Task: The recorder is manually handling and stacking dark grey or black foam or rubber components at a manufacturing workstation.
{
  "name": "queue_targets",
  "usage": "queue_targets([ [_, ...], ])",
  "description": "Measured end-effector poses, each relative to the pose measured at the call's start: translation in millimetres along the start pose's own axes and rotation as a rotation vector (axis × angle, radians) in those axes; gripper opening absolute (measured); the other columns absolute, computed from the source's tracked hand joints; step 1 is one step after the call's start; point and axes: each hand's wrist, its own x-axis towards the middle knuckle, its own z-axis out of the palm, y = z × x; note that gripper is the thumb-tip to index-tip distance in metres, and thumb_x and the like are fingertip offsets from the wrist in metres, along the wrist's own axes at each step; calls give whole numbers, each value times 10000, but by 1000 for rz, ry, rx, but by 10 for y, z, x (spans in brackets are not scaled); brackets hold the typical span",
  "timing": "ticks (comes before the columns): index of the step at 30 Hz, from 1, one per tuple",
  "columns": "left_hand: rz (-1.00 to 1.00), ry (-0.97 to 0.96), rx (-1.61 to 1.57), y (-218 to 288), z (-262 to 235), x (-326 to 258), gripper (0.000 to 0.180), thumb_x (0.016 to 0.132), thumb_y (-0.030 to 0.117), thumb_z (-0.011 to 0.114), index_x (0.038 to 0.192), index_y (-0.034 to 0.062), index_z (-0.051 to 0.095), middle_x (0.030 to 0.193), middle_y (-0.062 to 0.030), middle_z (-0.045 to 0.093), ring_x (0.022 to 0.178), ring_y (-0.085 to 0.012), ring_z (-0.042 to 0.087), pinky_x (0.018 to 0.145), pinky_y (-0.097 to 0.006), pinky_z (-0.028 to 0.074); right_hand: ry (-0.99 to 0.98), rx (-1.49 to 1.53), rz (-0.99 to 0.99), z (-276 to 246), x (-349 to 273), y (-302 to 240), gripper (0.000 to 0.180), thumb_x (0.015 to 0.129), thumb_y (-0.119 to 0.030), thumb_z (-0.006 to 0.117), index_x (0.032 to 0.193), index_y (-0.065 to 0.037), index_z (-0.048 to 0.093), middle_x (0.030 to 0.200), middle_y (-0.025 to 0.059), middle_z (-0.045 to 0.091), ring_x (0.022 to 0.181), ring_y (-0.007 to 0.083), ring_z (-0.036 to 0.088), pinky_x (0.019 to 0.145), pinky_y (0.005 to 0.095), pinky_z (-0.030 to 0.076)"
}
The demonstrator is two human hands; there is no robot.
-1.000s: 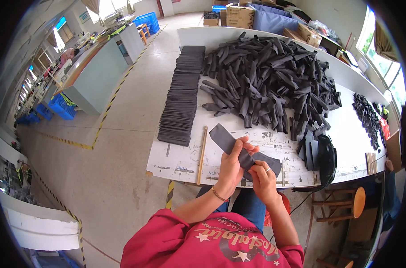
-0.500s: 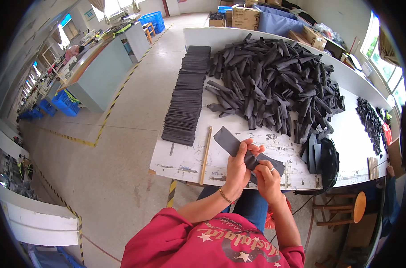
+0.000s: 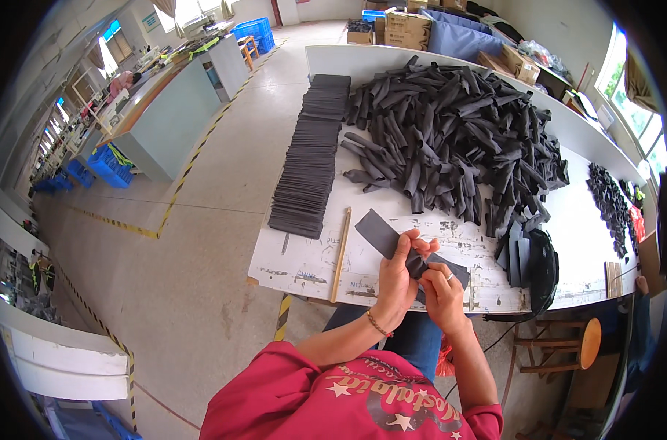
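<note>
Between my hands is a dark grey fabric strip (image 3: 377, 233), folded or tube-like, held above the near edge of the white table (image 3: 289, 264). My left hand (image 3: 399, 275) grips it with the thumb on top, and its flat end sticks out to the upper left. The fingers of my right hand (image 3: 442, 293) pinch its lower end. Under or beside my right hand lies another dark flat piece (image 3: 454, 270); how it joins the held strip is hidden. Left of my hands a wooden stick (image 3: 341, 253) rests on the table.
A long row of flat dark strips (image 3: 311, 158) lines the table's left side. A big heap of rolled dark pieces (image 3: 451, 132) covers the back. To the right stand a black rounded object (image 3: 542, 271) with strips against it, a smaller dark pile (image 3: 609, 198) and a wooden stool (image 3: 589, 343).
Hands and strip keep nearly the same pose. The whole view has shifted slightly, and the fingers have moved only a little.
</note>
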Motion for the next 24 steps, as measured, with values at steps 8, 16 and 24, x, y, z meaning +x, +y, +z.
queue_targets([
  [8,6,-6,-6,-22,-28,10,375,996,319,532,1169,-13,527,861,-64,647,975,-254,654,990,-373,462,-32,-13,3,-4,24,3,121,807,66,622,891,-8,575,931,171,603,744,360,610,642,402,499],
  [16,-12,10,6,-30,-57,8,365,994,310,536,1163,-14,530,866,-72,647,973,-256,655,987,-378,466,-44,-27,5,7,6,22,135,801,67,631,897,-10,576,935,170,603,751,359,613,636,403,502],
  [24,-36,-43,13,169,-81,52,358,1015,290,489,1187,-22,525,916,-115,658,1007,-309,646,1004,-418,457,-25,-96,-71,37,35,-47,180,779,77,655,923,-2,583,951,158,594,758,344,597,640,399,500],
])
